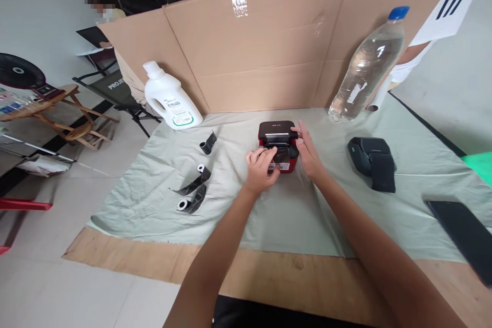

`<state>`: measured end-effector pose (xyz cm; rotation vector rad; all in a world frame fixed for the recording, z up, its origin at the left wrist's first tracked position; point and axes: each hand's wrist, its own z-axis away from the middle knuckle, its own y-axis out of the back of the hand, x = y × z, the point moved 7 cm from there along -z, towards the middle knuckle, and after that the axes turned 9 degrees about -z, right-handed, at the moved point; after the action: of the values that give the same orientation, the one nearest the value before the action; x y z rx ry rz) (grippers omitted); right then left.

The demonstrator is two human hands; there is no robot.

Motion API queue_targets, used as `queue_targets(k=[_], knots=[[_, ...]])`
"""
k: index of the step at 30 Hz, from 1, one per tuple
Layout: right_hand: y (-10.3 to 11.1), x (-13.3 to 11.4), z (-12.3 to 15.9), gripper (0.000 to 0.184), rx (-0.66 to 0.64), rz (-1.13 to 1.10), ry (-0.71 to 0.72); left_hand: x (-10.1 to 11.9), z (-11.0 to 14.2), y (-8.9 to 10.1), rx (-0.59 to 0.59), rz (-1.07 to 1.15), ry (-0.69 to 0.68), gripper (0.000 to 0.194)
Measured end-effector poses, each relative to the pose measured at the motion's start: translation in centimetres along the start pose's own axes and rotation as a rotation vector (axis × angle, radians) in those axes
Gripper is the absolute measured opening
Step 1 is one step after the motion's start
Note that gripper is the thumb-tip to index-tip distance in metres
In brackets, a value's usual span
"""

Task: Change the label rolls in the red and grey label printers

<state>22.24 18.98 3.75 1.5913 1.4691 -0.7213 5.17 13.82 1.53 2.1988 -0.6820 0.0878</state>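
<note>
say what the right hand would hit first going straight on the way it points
The right hand would probably meet the dark lid of the red device just ahead; depth leaves contact unclear.

Cardboard panel (261,56) stands across the back of the cloth-draped bench (269,271) | before it, a white detergent jug (172,100) at left, a blue-capped clear bottle (371,64) at right | dark smartphone (463,238) lies near right | black fan (18,72) sits on a wooden table (66,94) beyond
</note>
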Motion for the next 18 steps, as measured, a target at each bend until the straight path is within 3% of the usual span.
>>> queue_targets(k=[3, 10, 14, 16, 18], knots=[[0.2, 0.0, -2.2, 0.065, -0.007, -0.045, -0.051, 0.1, 0.3, -0.4, -0.027, -0.026, -0.019, 0.040], [0.7, 1.5, -8.3, 0.063, -0.040, 0.121, -0.223, -0.1, 0.3, -0.2, -0.001, -0.014, -0.021, 0.041], [1.4, -1.1, -8.3, 0.053, 0.015, 0.417, -0.026, -0.3, 0.4, -0.2, 0.020, -0.017, -0.030, 0.040], [0.5, -2.6, -7.9, 0.037, -0.047, 0.573, 0.072, -0.3, 0.5, -0.2, 0.032, -0.014, -0.031, 0.039], [-0.7, -3.4, -8.0, 0.030, -0.156, 0.713, 0.072, -0.2, 0.5, -0.1, 0.049, -0.007, -0.034, 0.039]])
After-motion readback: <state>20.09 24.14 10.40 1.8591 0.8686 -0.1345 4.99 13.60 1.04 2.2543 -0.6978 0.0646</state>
